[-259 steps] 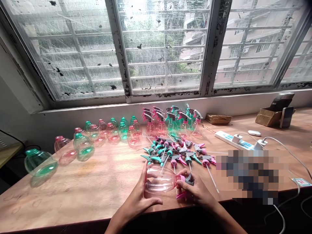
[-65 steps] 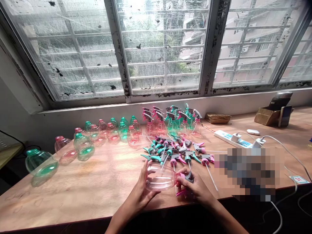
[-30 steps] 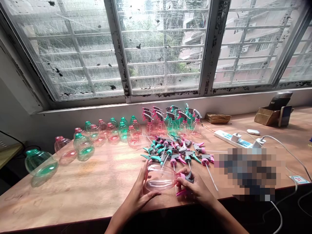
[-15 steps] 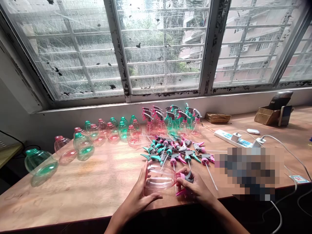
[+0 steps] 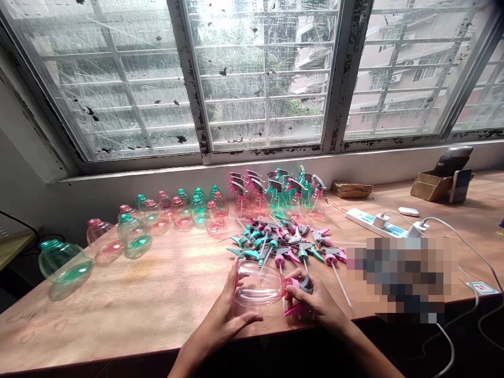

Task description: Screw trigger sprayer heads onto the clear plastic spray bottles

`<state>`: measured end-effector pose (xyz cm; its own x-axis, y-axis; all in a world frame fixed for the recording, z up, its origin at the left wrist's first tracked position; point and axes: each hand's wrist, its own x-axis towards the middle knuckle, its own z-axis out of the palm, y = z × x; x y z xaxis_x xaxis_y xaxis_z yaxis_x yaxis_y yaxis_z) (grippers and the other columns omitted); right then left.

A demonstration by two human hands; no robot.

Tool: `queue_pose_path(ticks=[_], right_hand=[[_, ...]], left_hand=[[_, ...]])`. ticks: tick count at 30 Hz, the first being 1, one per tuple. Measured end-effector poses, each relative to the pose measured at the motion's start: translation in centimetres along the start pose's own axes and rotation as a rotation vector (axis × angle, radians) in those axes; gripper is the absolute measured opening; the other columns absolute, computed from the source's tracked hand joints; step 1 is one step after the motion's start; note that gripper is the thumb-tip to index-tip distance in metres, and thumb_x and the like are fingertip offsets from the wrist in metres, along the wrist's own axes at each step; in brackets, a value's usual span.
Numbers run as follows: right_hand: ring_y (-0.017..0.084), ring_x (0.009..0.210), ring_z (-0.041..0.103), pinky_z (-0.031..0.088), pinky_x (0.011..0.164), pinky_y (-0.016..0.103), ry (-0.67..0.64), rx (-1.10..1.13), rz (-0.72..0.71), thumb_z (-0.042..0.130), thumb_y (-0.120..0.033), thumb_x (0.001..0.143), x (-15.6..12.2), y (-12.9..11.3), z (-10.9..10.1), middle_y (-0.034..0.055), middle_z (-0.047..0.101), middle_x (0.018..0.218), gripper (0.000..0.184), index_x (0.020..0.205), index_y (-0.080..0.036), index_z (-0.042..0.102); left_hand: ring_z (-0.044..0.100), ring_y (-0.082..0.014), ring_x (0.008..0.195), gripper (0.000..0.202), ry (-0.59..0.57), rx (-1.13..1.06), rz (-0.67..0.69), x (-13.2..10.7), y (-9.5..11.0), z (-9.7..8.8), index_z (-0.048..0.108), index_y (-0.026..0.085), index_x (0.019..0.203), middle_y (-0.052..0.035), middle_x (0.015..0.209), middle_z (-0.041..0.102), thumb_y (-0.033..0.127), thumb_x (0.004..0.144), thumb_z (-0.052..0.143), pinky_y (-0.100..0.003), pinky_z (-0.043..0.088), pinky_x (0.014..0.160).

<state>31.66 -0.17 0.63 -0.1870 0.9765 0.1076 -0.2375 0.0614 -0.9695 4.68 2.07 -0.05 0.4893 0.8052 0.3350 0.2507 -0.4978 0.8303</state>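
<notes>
- The pink bottle [image 5: 258, 283] lies sideways between the hands, above the near edge of the table [image 5: 157, 320], its base left and its neck right, so each hand reaches one end.
- The left hand [image 5: 226, 315] cups the base, thumb spread, probably to steady the bottle; whether it grips or only supports, I cannot tell.
- The right hand [image 5: 318, 299] is clamped on the sprayer head [image 5: 306, 285] at the neck, thumb by the pink collar, a hold that seems suited to turning or pressing it.
- Loose sprayer heads [image 5: 273, 244] lie heaped just beyond the bottle, apparently for easy reach; some dip tubes [image 5: 342, 286] point toward the near edge.
- Open bottles [image 5: 181, 214], pink and green, stand upright at the left and far left, mouths up, likely to keep the necks accessible.
- Bottles with sprayers [image 5: 260, 206] stand grouped at the far side, beyond the heap, perhaps to keep them separate from the open ones.
</notes>
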Motion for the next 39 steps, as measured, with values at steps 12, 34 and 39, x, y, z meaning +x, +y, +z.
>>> queue_pose_path(ticks=[12,34,39], right_hand=[[0.015,0.058,0.068,0.059,0.055,0.026,-0.009,-0.034,-0.006,0.085,-0.051,0.079,0.1,0.5,-0.3,0.0012,0.075,0.069,0.044,0.095,-0.018,0.063],[0.016,0.06,0.068,0.055,0.053,0.025,-0.013,-0.053,0.014,0.083,-0.056,0.079,-0.2,0.0,0.0,0.0029,0.075,0.072,0.046,0.093,-0.017,0.063],[0.018,0.062,0.069,0.057,0.056,0.028,-0.001,-0.055,0.02,0.085,-0.057,0.076,-0.1,-0.2,0.1,0.0028,0.074,0.072,0.047,0.093,-0.018,0.063]], left_hand=[[0.034,-0.0398,0.151,0.107,0.022,-0.005,0.003,0.3,-0.7,0.0,0.001,0.039,0.164,-0.0111,0.172,0.014,0.035,0.09,0.078,-0.056,0.039,0.119],[0.04,-0.0376,0.147,0.105,0.081,0.09,0.065,0.2,-0.3,0.0,0.001,0.044,0.163,-0.0105,0.171,0.019,0.039,0.091,0.076,-0.055,0.041,0.116],[0.026,-0.0398,0.154,0.108,0.046,0.017,0.041,0.1,0.9,0.0,-0.004,0.042,0.163,-0.0105,0.173,0.014,0.042,0.091,0.076,-0.058,0.032,0.122]])
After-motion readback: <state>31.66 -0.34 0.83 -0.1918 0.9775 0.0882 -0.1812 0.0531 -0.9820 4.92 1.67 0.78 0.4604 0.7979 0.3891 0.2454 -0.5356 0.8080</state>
